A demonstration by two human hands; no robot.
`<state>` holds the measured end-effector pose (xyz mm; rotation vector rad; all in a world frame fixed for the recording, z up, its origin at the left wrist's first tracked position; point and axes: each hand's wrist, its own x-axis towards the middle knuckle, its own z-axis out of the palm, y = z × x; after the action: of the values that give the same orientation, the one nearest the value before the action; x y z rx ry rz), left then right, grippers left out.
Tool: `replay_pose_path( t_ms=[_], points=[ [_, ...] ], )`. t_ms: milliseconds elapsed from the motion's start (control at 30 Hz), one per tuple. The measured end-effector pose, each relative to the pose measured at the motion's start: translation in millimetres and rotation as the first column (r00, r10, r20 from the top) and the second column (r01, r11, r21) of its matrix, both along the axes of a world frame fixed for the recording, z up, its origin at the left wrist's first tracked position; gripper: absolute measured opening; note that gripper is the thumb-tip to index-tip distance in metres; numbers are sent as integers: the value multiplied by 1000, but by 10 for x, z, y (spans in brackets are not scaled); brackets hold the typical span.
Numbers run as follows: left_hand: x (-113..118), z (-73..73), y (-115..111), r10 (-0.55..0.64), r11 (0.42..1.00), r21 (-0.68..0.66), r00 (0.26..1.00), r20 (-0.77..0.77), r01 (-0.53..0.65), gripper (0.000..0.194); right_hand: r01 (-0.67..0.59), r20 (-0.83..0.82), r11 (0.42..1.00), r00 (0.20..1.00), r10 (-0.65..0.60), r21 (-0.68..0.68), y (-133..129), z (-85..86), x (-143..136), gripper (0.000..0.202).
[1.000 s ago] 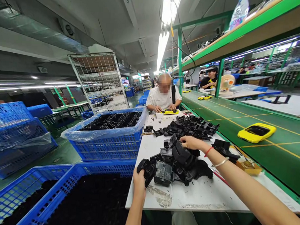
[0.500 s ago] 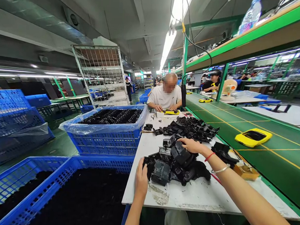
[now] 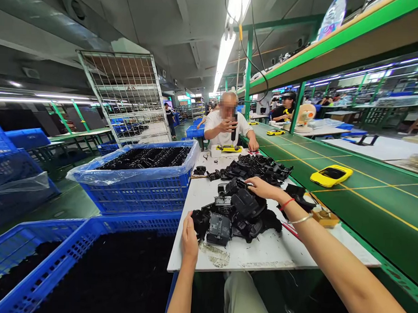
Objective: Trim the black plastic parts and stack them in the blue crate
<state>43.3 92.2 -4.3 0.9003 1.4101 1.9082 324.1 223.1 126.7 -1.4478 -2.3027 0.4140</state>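
Observation:
A heap of black moulded plastic parts (image 3: 246, 206) lies on the white tabletop (image 3: 260, 260) in front of me. At its left edge, my left hand (image 3: 190, 238) rests upright against the parts, fingers stretched out and not wrapped round one. My right hand (image 3: 263, 187) reaches over the far right side of the heap. Its fingers are extended and touch the black parts; the fingertips are partly hidden. Near my left hand sits a boxy dark grey part (image 3: 218, 229). A second pile of black parts (image 3: 253, 167) spreads farther back.
Blue crates (image 3: 134, 195) with black parts stand left of the table. On the right runs a green conveyor (image 3: 366, 195) with yellow toy car bodies (image 3: 331, 175). A co-worker (image 3: 224, 125) sits opposite, one hand raised. A wooden block (image 3: 326, 217) lies by the conveyor.
My view has shifted, so the scene sits farther left and slightly higher. Both hands stay at the heap. The co-worker has raised one hand from the yellow car body towards the face.

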Motion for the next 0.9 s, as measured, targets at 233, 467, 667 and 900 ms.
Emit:
replay_pose_path(
  t_ms=[233,467,667,900],
  points=[
    [-6,-25,-31,-21,1000,-14,997,-76,20,31,124,-140,992,983,-122,6,-110,-58,-49,22],
    [-35,-60,9,60,998,-19,992,-109,-63,39,345,-448,928,859,-249,145,-591,-14,46,32],
    [-31,-78,47,138,989,-38,988,-63,-141,40,411,-712,908,662,-236,81,-1514,-418,297,35],
    [16,-26,68,181,983,-44,984,-6,-181,43,455,-799,884,491,-347,-104,-2305,-1164,431,37]
  ],
)
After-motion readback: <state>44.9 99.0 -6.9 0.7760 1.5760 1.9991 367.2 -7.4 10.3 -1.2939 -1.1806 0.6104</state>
